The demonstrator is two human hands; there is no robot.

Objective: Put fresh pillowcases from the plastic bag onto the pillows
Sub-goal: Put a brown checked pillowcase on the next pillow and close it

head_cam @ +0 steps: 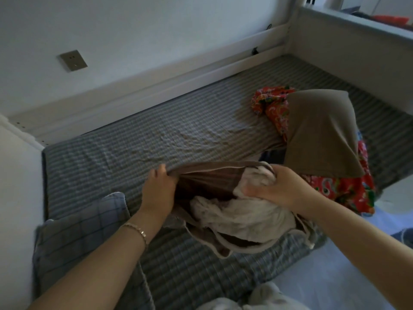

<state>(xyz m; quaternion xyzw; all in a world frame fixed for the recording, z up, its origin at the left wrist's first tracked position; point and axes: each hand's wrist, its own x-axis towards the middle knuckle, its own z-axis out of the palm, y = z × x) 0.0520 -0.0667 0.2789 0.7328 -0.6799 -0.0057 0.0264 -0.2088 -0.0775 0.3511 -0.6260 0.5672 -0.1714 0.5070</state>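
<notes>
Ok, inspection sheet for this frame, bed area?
surface: striped grey sheet, wrinkled mid-bed.
job's things: white pillow partly inside brown pillowcase; second brown pillow behind; plastic bag not seen.
clutter: red floral fabric under the second brown pillow; checked blue pillow near left.
grips: left hand holds the brown pillowcase's opening edge; right hand grips the white pillow.
cables: small dark item on bed rail, too small to tell.
surroundings: wall socket on white wall.

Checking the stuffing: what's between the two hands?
Head view: the brown pillowcase, mouth open, and the white pillow, between left hand and right hand.
</notes>
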